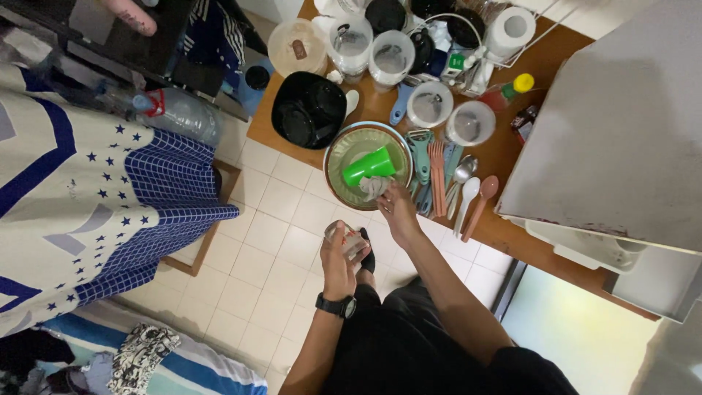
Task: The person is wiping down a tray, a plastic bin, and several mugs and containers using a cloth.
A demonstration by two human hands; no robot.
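Right, we see a wooden table along the top, crowded with kitchenware; largest item near us is the round bowl at its front edge, with a green cup lying tilted on its side inside. Just left of the bowl sits a black square plate; to its right, a row of pink forks and spoons; behind, several clear plastic containers. Our right hand reaches to the bowl's near rim, fingers pinched shut on a grey cloth just below the cup. Our left hand, watch on wrist, is closed around a small glass, held over the tiled floor, just beside the right hand.
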